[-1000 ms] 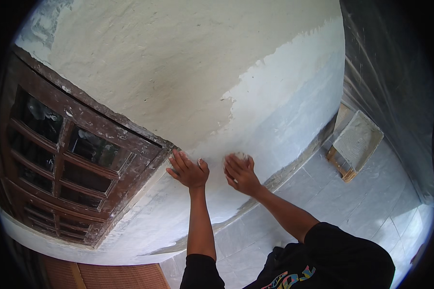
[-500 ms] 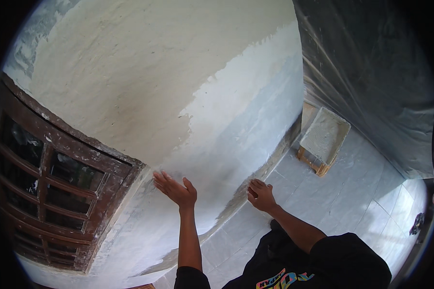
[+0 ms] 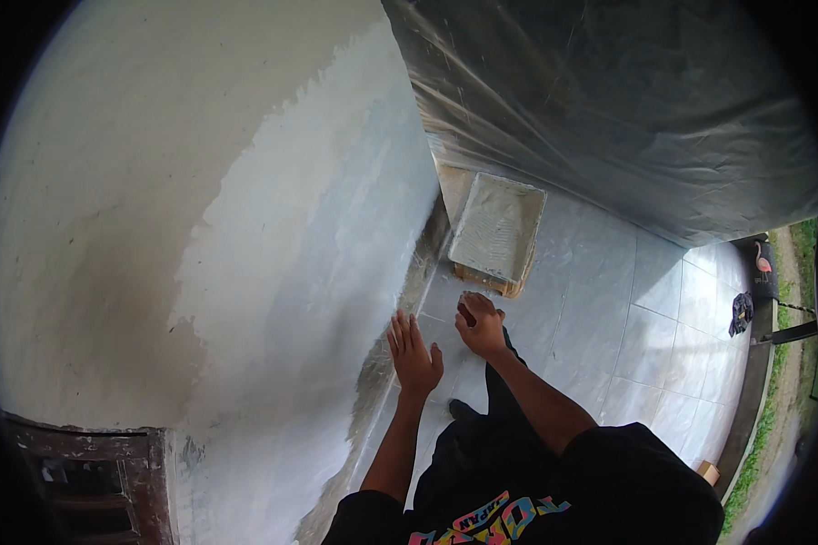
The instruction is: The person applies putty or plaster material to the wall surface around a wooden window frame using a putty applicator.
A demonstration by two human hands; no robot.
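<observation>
My left hand (image 3: 415, 357) is open and empty, its fingers stretched out, in front of the lower edge of the partly coated wall (image 3: 282, 209). Beside it on the right, my right hand (image 3: 482, 325) has its fingers curled in. What they hold, if anything, I cannot make out. Just beyond the right hand is a rectangular tray (image 3: 500, 227) with a whitish paste in it. It rests on a low wooden stool (image 3: 511, 289).
A dark plastic sheet (image 3: 609, 118) hangs behind the tray. Grey tiles (image 3: 591, 300) cover the floor. At lower left is a brown wooden window frame (image 3: 150, 481). A black bundle (image 3: 741, 313) lies far right, near a strip of grass (image 3: 759, 445).
My view has swung right, so the tray appears nearer the middle and the window frame slides to the lower left. My left hand has come away from the window side, closer to my right hand.
</observation>
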